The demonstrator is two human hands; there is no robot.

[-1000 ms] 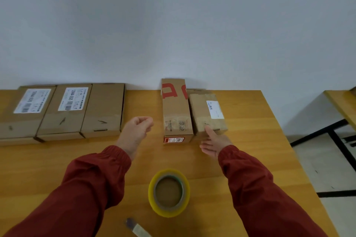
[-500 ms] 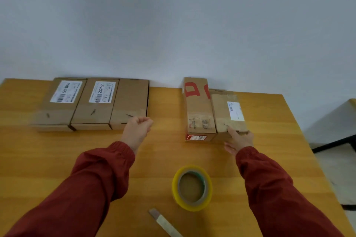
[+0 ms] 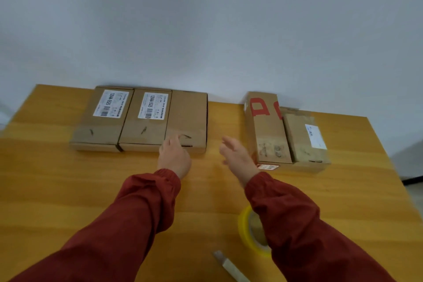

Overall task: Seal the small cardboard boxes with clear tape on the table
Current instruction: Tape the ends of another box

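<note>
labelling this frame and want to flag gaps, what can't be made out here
Head view only:
- tape roll: right part hidden by the right sleeve.
- tool at bottom edge: cut off, kind unclear.
- label on rightmost box: print too small.
- left hand: contact with plain box unclear, blurred.

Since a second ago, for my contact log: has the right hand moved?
Yes: the right hand moved leftward off the small labelled box, past the red-marked box.

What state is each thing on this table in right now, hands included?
Left labelled box, closed.
Middle labelled box, closed.
Plain box, closed.
Red-printed box, closed.
Small labelled box, closed.
Tape roll, lying flat, partly hidden by right sleeve.
Left hand, at plain box, grip unclear.
Right hand, open, holding nothing.
</note>
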